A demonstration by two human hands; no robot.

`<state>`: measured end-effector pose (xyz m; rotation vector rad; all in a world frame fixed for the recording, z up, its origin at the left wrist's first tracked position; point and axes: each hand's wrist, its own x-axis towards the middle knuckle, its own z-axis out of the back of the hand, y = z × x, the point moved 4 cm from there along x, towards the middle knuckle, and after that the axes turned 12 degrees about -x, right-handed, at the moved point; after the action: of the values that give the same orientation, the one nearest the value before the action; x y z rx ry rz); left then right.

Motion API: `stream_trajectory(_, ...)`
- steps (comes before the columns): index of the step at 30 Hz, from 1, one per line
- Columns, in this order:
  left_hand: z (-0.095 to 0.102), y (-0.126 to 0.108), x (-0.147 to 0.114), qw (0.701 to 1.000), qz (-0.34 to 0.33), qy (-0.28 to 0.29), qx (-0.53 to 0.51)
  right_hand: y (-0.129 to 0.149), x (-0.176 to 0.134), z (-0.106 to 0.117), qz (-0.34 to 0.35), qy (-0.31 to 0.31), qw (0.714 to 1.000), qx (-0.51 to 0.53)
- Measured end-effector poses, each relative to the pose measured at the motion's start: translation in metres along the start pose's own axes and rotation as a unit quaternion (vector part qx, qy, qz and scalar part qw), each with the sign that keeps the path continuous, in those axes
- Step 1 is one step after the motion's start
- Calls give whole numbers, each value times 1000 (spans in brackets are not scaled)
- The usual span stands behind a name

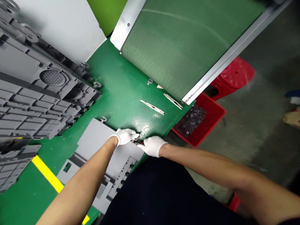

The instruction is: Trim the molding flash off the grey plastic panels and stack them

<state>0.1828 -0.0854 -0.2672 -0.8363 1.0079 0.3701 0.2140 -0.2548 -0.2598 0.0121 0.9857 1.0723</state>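
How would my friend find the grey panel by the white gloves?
Start at the big green tabletop, then find the white-gloved left hand and right hand. The grey panel lies on the tabletop, with its edge at the hands. Its broad smooth face sets it apart from the ribbed grey parts at picture left.
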Motion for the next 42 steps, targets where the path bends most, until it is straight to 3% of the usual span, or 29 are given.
stream_trajectory(3,2,4,1,1000,-14,-4,2,-1,4,12,29,-9,997,-64)
stream_trajectory(5,3,5,0,1000,-16,-8,-2,-2,4,14,15,1,999,-48)
stream_trajectory(9,5,4,-3,999,-18,-15,-27,-1,1,5,-33,-16,999,19)
stream_trajectory(14,4,4,-1,999,-21,-15,-36,7,1,-4,-44,-35,998,-1)
stream_trajectory(21,4,15,8,995,-57,8,-77,4,14,13,33,-9,996,-77)
stream_trajectory(25,13,17,5,975,-101,-62,-189,-20,7,18,-14,4,999,-48)
stream_trajectory(27,15,1,3,962,-102,-125,-221,-33,-4,13,-75,-7,997,7)
stream_trajectory(29,9,-35,1,952,-111,-148,-244,-40,-18,2,-122,-24,990,66)
stream_trajectory(32,-1,-108,-7,935,-200,-67,-284,-43,-35,-20,-154,-40,979,125)
stream_trajectory(34,10,-134,-16,933,-262,-68,-238,-42,-44,-34,-166,-42,974,150)
stream_trajectory(35,25,-131,-20,939,-260,-123,-187,-41,-48,-39,-173,-44,970,163)
stream_trajectory(37,69,-92,-29,934,-167,-311,-59,-41,-56,-45,-184,-56,962,195)
stream_trajectory(38,94,-59,-35,913,-61,-402,-2,-42,-60,-46,-187,-64,957,213)
stream_trajectory(39,115,-23,-42,891,48,-450,27,-42,-64,-46,-190,-74,952,228)
stream_trajectory(40,131,13,-46,888,130,-439,31,-43,-66,-45,-192,-82,947,243)
stream_trajectory(42,146,68,-47,929,168,-331,-15,-44,-70,-42,-194,-93,938,271)
